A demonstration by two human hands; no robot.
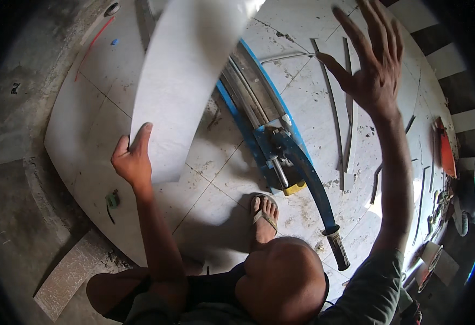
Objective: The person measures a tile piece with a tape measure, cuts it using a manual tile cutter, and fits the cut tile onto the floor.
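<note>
A long white tile piece (pixel 178 81) is in my left hand (pixel 133 157), its thumb and fingers gripping the near left corner. My right hand (pixel 373 70) is raised at the upper right, fingers spread and holding nothing. Between my hands, a blue manual tile cutter (pixel 294 146) lies on the floor with a steel rail, a yellow end piece (pixel 294 188) and a long lever ending in a dark grip (pixel 336 249). The white tile piece hides the cutter's far end. Narrow cut strips (pixel 347 179) lie right of the cutter.
My sandalled foot (pixel 262 216) rests on the white tiled floor (pixel 205 206) below the cutter. A red object (pixel 445 151) and assorted items lie along the right side. A textured tile offcut (pixel 64 279) is at lower left. A green object (pixel 112 200) and red line (pixel 94 43) are on the left.
</note>
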